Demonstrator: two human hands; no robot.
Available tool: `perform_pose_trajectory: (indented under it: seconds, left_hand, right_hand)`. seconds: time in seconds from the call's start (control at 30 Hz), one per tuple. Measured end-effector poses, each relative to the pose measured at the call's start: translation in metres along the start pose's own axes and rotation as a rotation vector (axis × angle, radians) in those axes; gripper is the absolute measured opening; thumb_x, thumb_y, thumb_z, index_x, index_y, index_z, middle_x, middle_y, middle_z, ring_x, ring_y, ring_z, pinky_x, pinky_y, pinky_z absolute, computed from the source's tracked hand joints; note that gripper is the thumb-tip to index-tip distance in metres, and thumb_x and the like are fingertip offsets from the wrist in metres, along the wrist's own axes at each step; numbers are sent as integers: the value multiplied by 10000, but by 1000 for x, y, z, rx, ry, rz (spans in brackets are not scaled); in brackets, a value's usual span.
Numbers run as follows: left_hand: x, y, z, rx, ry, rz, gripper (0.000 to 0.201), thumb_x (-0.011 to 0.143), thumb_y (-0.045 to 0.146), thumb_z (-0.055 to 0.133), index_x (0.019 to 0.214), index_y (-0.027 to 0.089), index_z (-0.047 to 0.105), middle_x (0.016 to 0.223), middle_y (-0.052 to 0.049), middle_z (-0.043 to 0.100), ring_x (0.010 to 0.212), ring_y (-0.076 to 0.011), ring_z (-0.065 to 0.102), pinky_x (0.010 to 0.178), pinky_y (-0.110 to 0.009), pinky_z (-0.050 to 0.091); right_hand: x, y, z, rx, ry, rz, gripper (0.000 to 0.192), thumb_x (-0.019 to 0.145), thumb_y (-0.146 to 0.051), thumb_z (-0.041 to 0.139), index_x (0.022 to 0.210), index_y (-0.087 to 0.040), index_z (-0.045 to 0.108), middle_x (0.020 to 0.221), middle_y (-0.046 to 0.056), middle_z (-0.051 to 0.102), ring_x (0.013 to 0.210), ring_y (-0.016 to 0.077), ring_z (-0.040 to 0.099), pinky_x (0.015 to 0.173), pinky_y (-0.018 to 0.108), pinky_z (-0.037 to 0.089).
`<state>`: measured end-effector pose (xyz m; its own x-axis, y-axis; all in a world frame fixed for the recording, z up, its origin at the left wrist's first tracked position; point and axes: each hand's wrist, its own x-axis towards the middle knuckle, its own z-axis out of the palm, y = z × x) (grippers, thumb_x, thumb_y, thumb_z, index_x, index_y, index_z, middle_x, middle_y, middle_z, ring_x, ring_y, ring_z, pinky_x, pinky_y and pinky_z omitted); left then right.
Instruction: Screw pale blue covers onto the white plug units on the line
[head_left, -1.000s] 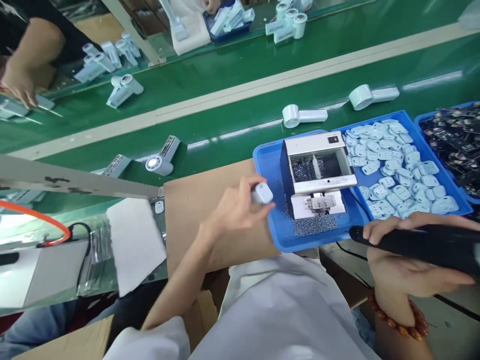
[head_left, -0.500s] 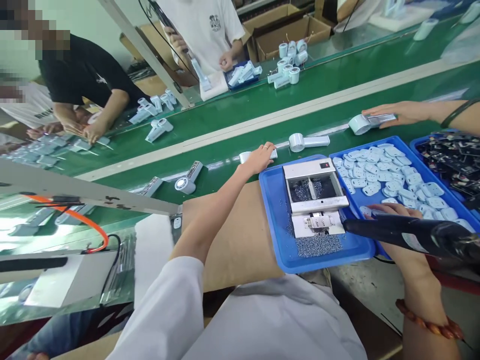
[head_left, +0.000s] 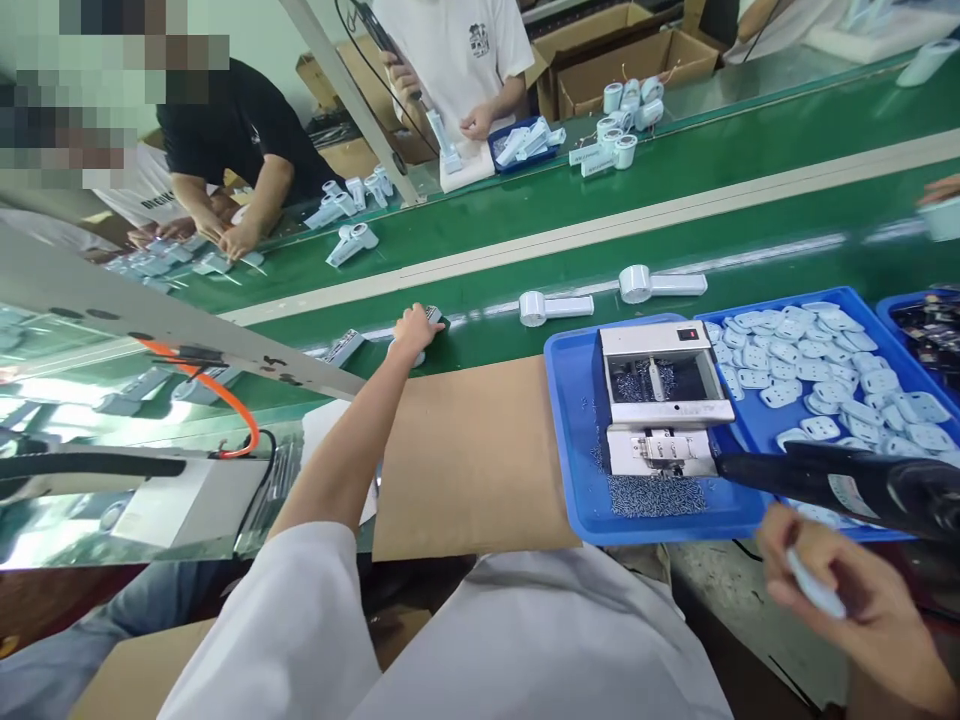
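Observation:
My left hand (head_left: 415, 328) reaches out over the cardboard sheet (head_left: 472, 455) and closes on an open fan unit (head_left: 433, 316) lying on the green conveyor belt (head_left: 675, 240). My right hand (head_left: 855, 590) is low at the right, with a small white cover (head_left: 814, 588) between its fingers. A black electric screwdriver (head_left: 840, 483) lies across just above that hand, its tip at the screw feeder (head_left: 664, 395). I cannot tell whether the hand also grips it.
The feeder stands in a blue tray (head_left: 574, 440) with loose screws (head_left: 652, 495). A second blue tray (head_left: 825, 300) holds several white covers. Two white fans (head_left: 555, 305) (head_left: 660, 283) lie on the belt. Other people work on its far side. A metal bar (head_left: 150, 320) crosses at the left.
My left hand moved left along the belt from the fan it set down to the open unit. My right hand came back from the cover tray holding a white cover.

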<state>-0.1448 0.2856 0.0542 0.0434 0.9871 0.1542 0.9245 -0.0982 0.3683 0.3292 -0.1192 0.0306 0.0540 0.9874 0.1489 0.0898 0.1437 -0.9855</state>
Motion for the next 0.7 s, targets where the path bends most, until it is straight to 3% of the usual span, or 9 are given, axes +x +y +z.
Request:
perform_pose_trajectory:
  seconds: [0.1,0.17,0.2,0.27,0.33,0.4,0.5,0.6,0.7]
  left_hand:
    - [-12,-6,-10,-52,3,-34,386,1112,486,751,1321,165,705,1226,-112,789,1100,-273,758,1032,-500,652]
    - [-28,3,-14,-77,4,-41,373,1104,417,711,1387,183,651,1208,-128,798,1089,-304,749,1043,-516,616]
    - [-41,11,-15,-100,-4,-26,383,1105,401,684,1428,203,625,1207,-119,799,1069,-300,749,1032,-497,608]
    - [-77,33,-17,-192,-31,47,385,1117,449,657,1448,258,605,1161,-63,790,959,-244,740,937,-407,604]
    - [-126,57,-17,-428,-62,193,442,1068,618,749,1309,265,636,1014,-15,747,785,-186,664,749,-325,540]
    - [-177,81,-12,-664,-157,368,665,924,810,872,1215,262,633,942,9,722,709,-149,624,670,-289,478]
    - [-237,108,4,-847,-464,523,972,708,890,992,1342,289,565,1005,-10,788,745,-170,709,707,-300,515]
    - [-266,123,22,-861,-633,533,1068,663,887,1014,1394,319,482,1004,-14,823,780,-225,777,739,-335,548]
    - [-277,129,35,-759,-615,551,1068,670,961,950,1374,312,478,975,-2,823,729,-241,778,705,-339,537]
  right_hand:
    - [-2,-22,39,233,-272,74,484,846,-348,991,738,-173,553,743,58,554,657,170,580,544,266,478]
    - [3,-27,69,371,-358,122,451,903,-441,978,765,-163,651,808,70,602,636,148,588,533,254,488]
    - [7,-28,84,405,-344,137,375,971,-457,929,846,-173,718,857,69,629,615,131,584,522,248,502]
    - [17,-28,112,443,-226,163,160,1098,-379,798,1184,-248,770,968,48,670,612,108,592,529,238,559]
    - [28,-26,133,472,-81,169,275,1121,-314,772,1373,-311,664,1041,20,682,627,92,590,541,231,594]
    - [39,-28,145,476,7,152,244,1107,-319,802,1298,-288,654,981,5,663,649,95,591,557,225,607]
    - [51,-36,149,445,17,142,138,1102,-344,813,1155,-236,745,946,26,643,646,93,593,538,214,590]
    - [56,-46,148,383,-61,167,138,1037,-325,885,1084,-209,826,1112,69,648,667,85,624,515,219,570]
    - [55,-52,150,330,-108,204,159,1036,-339,889,1045,-194,826,1016,60,620,677,84,609,514,202,518]
